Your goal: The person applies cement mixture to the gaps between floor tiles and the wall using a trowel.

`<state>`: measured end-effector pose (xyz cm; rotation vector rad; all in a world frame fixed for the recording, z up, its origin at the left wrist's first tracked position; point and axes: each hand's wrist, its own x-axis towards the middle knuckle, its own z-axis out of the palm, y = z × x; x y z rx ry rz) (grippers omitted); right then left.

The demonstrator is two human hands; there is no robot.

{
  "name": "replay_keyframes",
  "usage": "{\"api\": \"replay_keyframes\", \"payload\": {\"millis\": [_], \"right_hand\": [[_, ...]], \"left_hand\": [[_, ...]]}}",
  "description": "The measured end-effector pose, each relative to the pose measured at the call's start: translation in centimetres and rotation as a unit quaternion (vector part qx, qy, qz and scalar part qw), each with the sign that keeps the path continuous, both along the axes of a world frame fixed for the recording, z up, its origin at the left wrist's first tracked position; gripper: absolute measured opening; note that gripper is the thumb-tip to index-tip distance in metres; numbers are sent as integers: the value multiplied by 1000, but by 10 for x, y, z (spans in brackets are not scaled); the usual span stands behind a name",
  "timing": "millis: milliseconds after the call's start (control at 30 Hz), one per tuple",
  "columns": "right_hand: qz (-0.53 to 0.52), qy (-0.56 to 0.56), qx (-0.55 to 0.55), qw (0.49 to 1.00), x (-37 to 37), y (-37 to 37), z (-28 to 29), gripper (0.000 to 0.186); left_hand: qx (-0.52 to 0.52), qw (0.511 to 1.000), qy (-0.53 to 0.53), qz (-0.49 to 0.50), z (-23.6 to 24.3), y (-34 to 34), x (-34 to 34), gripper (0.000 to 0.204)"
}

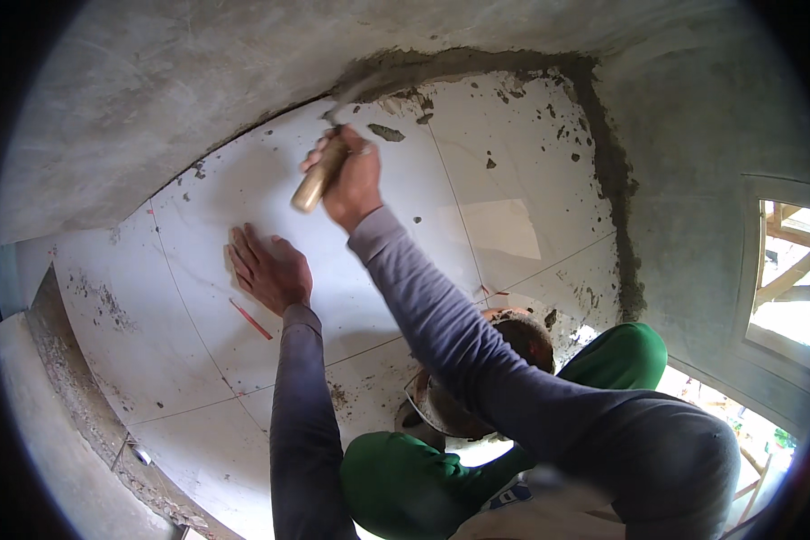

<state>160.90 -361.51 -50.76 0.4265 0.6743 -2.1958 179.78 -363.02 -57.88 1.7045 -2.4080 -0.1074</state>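
My right hand (351,175) grips the pale wooden handle (315,184) of a trowel, whose metal blade (337,112) is slightly blurred at the dark joint along the wall's foot. My left hand (268,270) lies on the white tiled floor (216,342), fingers stretched out and slightly apart. Just below it is a thin red strip (250,318) on the tile. Grey wet mortar (603,144) runs along the far and right wall edges, with crumbs and a larger lump (385,132) on the tiles.
A mortar-stained bucket (517,340) stands between my green-clad knees, partly hidden by my right arm. Grey plastered walls (693,108) rise at the back and right. A window opening with timber (783,270) is at the right. A rough ledge (36,378) edges the tiles at left.
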Motion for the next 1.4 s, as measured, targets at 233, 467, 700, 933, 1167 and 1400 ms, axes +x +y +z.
{"api": "replay_keyframes", "payload": {"millis": [233,467,700,933,1167,1400], "right_hand": [[-54,-49,-79,994,-47,-19,-6,24],[207,196,207,936,8,68,45,32],[387,619,467,498,-93,165,-10,33],[214,658,587,420,-192,113,-44,31],[125,660,594,442,-228,63,-73,29],[91,687,604,395,-220,52,-86,36]], "left_hand": [[-19,1000,-8,-23,-1,7,-13,60],[-5,1000,9,-4,1,5,-3,61],[-36,999,28,-18,-5,8,1,60],[-44,997,50,-22,-2,7,-3,60],[-41,998,35,-20,-9,5,-1,60],[-46,998,36,-19,-7,3,-2,61]]}}
